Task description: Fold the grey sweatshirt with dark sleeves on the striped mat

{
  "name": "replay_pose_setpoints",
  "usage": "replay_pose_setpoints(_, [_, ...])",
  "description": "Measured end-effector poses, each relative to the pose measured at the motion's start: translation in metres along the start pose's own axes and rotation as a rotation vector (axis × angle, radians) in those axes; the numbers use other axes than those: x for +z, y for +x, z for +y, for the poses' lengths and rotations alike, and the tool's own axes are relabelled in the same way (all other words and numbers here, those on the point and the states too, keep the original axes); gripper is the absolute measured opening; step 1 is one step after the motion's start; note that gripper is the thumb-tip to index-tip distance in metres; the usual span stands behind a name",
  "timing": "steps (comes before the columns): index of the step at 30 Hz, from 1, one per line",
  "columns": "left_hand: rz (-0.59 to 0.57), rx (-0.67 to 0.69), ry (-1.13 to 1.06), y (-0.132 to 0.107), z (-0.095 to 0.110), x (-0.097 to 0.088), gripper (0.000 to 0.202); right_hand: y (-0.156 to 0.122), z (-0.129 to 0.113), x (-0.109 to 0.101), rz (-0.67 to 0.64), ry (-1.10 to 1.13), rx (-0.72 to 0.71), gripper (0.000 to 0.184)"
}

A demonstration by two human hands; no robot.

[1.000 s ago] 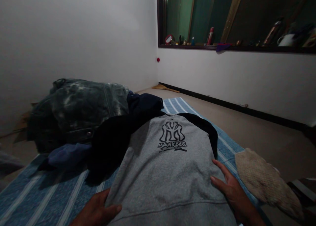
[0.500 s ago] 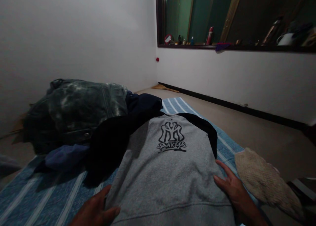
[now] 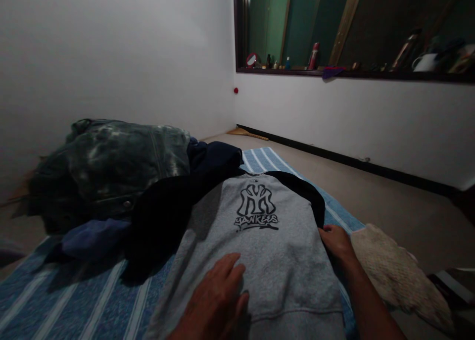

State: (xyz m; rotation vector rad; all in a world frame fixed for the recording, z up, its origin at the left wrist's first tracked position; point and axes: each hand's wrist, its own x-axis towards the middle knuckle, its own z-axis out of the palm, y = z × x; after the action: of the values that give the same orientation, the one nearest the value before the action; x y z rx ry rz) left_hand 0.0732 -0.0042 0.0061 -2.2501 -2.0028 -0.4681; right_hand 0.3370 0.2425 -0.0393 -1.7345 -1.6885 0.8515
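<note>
The sweatshirt [image 3: 278,266] is lying print-up on the cloth [image 3: 91,300], left hand [image 3: 213,298] hanging loosely spread over it, right hand [image 3: 337,243] resting at its edge; whether it's pinching, I can't tell. Smoothing outward is looking wisest.

In dim light, apparently a home: heaped clothes [image 3: 122,157], cluttered windowsill [image 3: 371,75].

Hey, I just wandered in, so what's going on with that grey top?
A person has a grey sweatshirt with black sleeves laid out front-up on a blue striped cloth. Their right hand is at its side edge, near the right-side sleeve. The left hand is over the lower front; whether it's pressing down is hard to tell. A heap of dark clothes sits to the left.
</note>
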Motion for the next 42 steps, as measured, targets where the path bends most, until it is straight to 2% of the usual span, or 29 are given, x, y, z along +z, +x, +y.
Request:
replay_pose_setpoints(4, [0.010, 0.205, -0.002, 0.011, 0.033, 0.033, 0.043, 0.010, -0.014, 0.009, 0.003, 0.104, -0.066, 0.011])
replay_pose_setpoints(7, [0.050, 0.361, 0.040, 0.003, 0.045, 0.055, 0.028, 0.014, -0.022, 0.009, 0.055, 0.247, -0.073, 0.013])
replay_pose_setpoints(9, [0.093, 0.398, 0.105, -0.003, 0.049, 0.063, 0.024, 0.017, -0.026, 0.005, 0.101, 0.383, -0.058, 0.019])
replay_pose_setpoints(15, [0.223, 0.394, 0.183, -0.009, 0.056, 0.069, 0.022, 0.020, -0.044, -0.022, 0.241, 0.748, -0.033, 0.033])
replay_pose_setpoints(22, [0.172, 0.329, 0.200, -0.009, 0.065, 0.083, 0.018, 0.029, -0.072, -0.074, 0.405, 0.813, -0.100, 0.030])
replay_pose_setpoints(25, [0.192, 0.294, 0.184, -0.009, 0.070, 0.096, 0.012, 0.034, -0.090, -0.090, 0.384, 0.835, -0.171, 0.025])
replay_pose_setpoints(27, [0.217, 0.269, 0.168, -0.008, 0.073, 0.105, 0.010, 0.032, -0.108, -0.093, 0.348, 0.890, -0.205, 0.023])
replay_pose_setpoints(29, [0.201, 0.257, 0.149, -0.006, 0.075, 0.112, 0.010, 0.022, -0.129, -0.089, 0.251, 0.954, -0.242, 0.023])
replay_pose_setpoints(30, [0.177, 0.250, 0.138, -0.006, 0.075, 0.113, 0.010, 0.015, -0.139, -0.084, 0.158, 0.974, -0.267, 0.025])
replay_pose_setpoints(33, [0.099, 0.245, 0.082, -0.004, 0.075, 0.112, 0.012, -0.009, -0.159, -0.062, -0.310, 0.836, -0.390, 0.036])
replay_pose_setpoints(34, [0.084, 0.243, 0.063, -0.004, 0.074, 0.110, 0.012, -0.015, -0.160, -0.053, -0.403, 0.760, -0.423, 0.039])
replay_pose_setpoints(35, [0.085, 0.243, 0.046, -0.004, 0.074, 0.109, 0.012, -0.018, -0.158, -0.045, -0.416, 0.675, -0.449, 0.041])
replay_pose_setpoints(36, [0.096, 0.242, 0.033, -0.004, 0.073, 0.108, 0.011, -0.020, -0.152, -0.038, -0.367, 0.570, -0.470, 0.041])
replay_pose_setpoints(39, [0.150, 0.240, 0.003, -0.004, 0.071, 0.108, 0.007, -0.019, -0.117, -0.025, -0.071, 0.107, -0.448, 0.035])
replay_pose_setpoints(41, [0.177, 0.242, -0.037, -0.001, 0.070, 0.106, 0.007, -0.021, -0.086, -0.023, 0.047, -0.118, -0.333, 0.039])
replay_pose_setpoints(42, [0.181, 0.247, -0.069, 0.000, 0.070, 0.104, 0.008, -0.026, -0.071, -0.022, 0.045, -0.142, -0.265, 0.046])
